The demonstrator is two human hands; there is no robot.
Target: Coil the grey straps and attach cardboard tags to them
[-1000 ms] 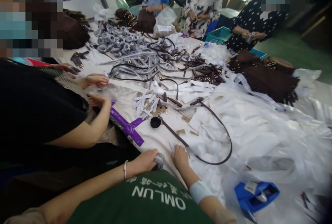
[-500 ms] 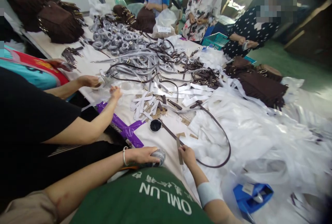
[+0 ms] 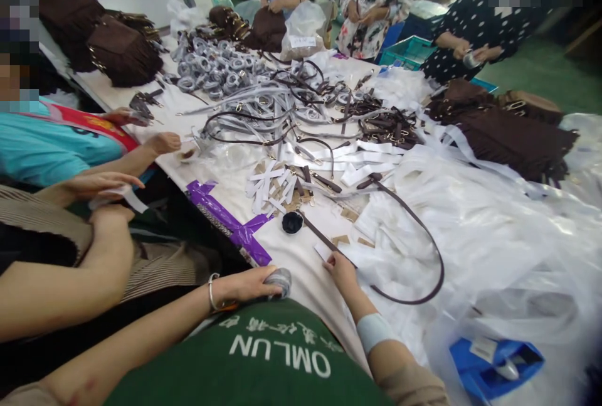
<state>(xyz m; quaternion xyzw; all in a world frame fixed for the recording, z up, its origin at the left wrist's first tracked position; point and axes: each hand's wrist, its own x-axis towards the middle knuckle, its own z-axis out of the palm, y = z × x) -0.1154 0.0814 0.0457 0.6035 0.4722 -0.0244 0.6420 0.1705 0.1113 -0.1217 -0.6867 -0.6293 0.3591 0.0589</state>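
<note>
My left hand (image 3: 251,285) is closed around a coiled strap in grey wrapping (image 3: 281,279), held at the table's front edge close to the green apron (image 3: 263,356). On the table, my right hand (image 3: 342,271) pinches the end of a narrow white strip (image 3: 324,251). Just beyond these fingers, a long dark brown strap (image 3: 435,252) loops over the white wrapping. A small round black object (image 3: 292,223) lies to the left of the strap. Behind it sits a loose pile of white strips (image 3: 269,185) among short brown straps.
A heap of grey-wrapped coils (image 3: 216,67) and brown fringed bags (image 3: 125,48) cover the far left. More brown bags (image 3: 512,130) lie at the right, with plastic wrapping (image 3: 480,230) and a blue tape dispenser (image 3: 493,362) nearer. Co-workers' hands (image 3: 110,199) are at my left.
The strip at my right hand has turned from its brown face to white. My left hand keeps the coil. The neighbour's hands have drawn back from the table with a white strip.
</note>
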